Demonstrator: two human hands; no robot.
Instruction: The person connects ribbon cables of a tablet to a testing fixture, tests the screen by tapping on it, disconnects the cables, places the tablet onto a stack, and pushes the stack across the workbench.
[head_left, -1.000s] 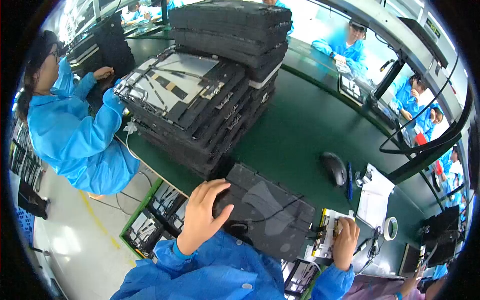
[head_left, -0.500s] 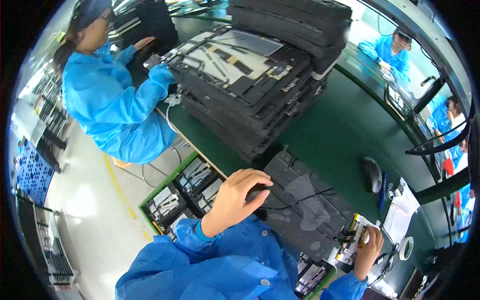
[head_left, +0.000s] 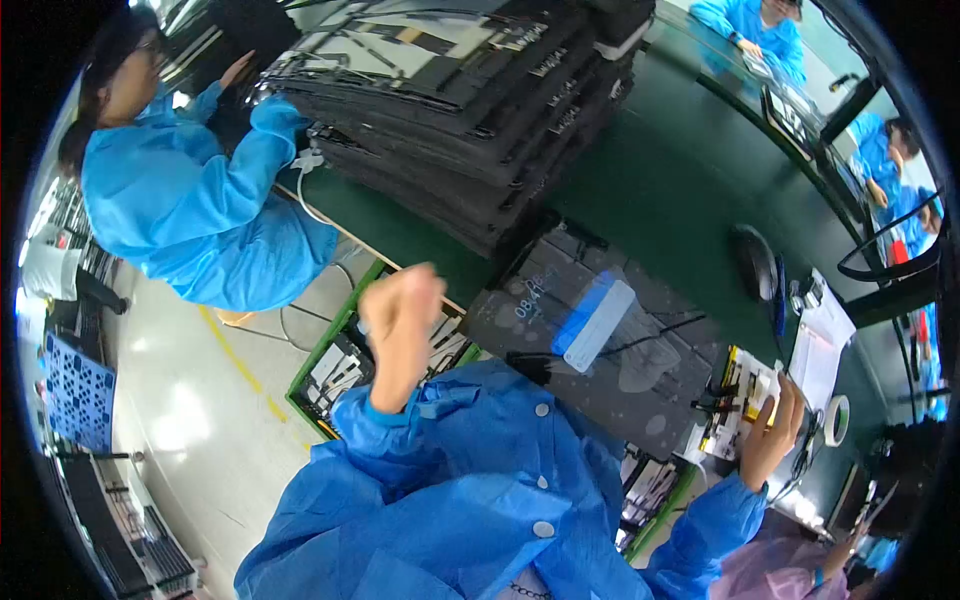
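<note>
My left hand (head_left: pixel 400 330) is raised in front of my body, left of a flat black panel (head_left: pixel 510 335); motion blurs its fingers. On the panel lie a blue-and-white strip (head_left: pixel 597 322) and a crumpled clear film (head_left: pixel 650 365), with a thin dark cable across it. Pale blue handwriting shows near its left end. My right hand (head_left: pixel 772 438) is at the right, its fingers curled at the edge of a small white-and-yellow part (head_left: pixel 728 405) with black connectors. A small whitish bit shows by the fingertips; what they pinch is unclear.
Thick black trays (head_left: pixel 450 150) are stacked at the back. A mouse (head_left: pixel 755 262), pens, paper (head_left: pixel 818 345) and a tape roll (head_left: pixel 837 420) lie at right. A green-edged crate (head_left: pixel 318 365) holds parts below the table edge. A co-worker in blue (head_left: pixel 190 200) sits at left; others sit across.
My left hand has moved left, off the black panel. The blue-and-white strip and handwriting now show there. My right hand stays by the white-and-yellow part. The camera view has shifted.
</note>
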